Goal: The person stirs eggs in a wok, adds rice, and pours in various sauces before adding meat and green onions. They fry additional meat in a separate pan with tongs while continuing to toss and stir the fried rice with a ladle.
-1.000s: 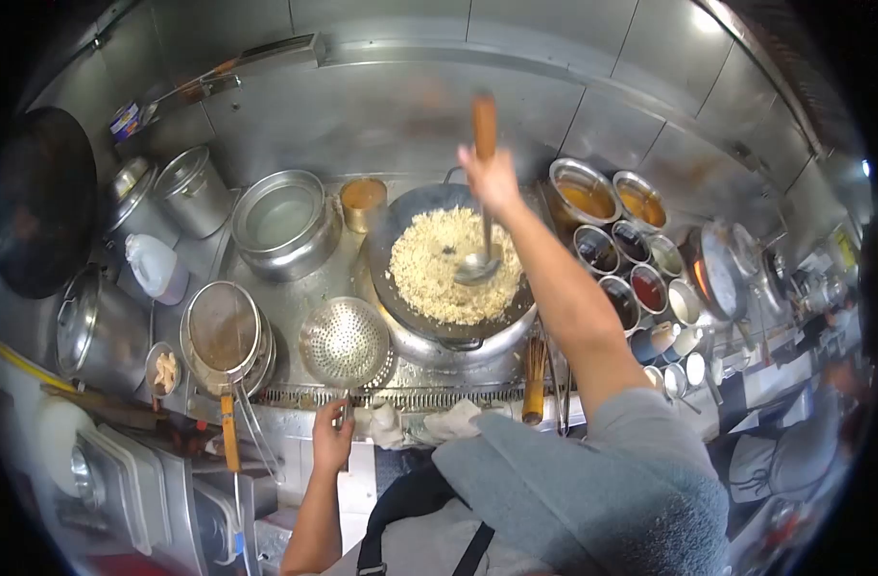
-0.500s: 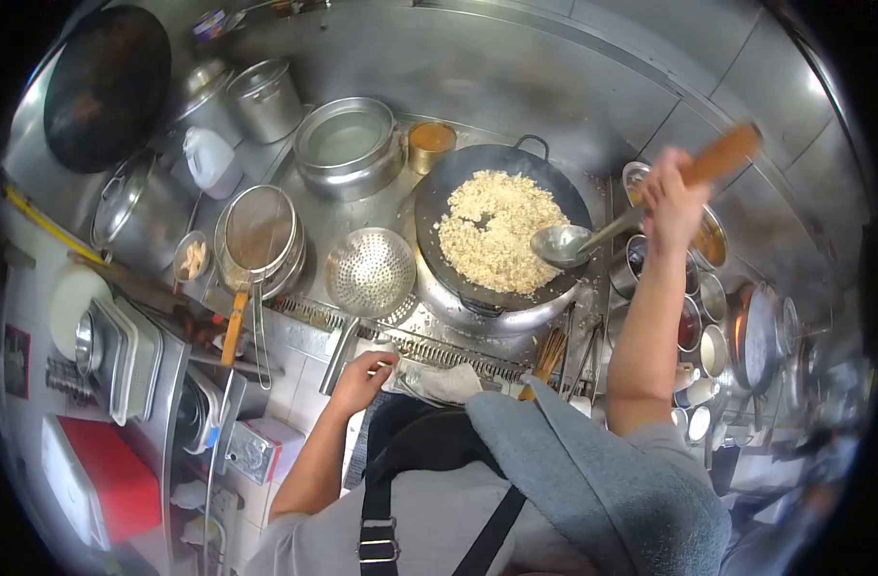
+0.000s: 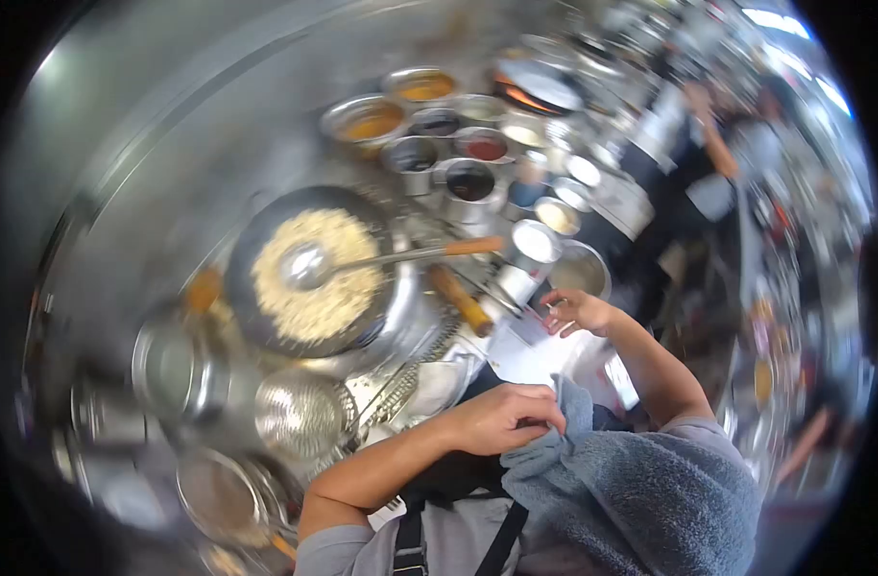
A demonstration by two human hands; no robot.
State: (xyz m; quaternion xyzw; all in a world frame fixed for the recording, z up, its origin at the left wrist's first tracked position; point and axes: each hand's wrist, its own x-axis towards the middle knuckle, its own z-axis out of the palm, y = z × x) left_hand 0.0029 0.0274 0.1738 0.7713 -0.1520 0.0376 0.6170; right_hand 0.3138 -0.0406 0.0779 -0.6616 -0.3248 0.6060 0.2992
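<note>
My left hand is closed on the edge of a grey-blue towel that hangs over my right shoulder and chest. My right hand is open, its fingers loosely bent and apart, beside a metal bowl. I see nothing in it. A black wok holds pale, grainy food that looks like fried rice. The ladle lies with its bowl on that food and its wooden handle sticking out to the right, with no hand on it.
Several seasoning containers stand beyond the wok. A perforated strainer, a metal pot and a mesh sieve are at the lower left. A bamboo brush lies near the ladle handle. A blurred co-worker stands at upper right.
The view has turned to the right. My right hand has let go of the ladle, now resting in the wok. My left hand has moved across and gripped the towel.
</note>
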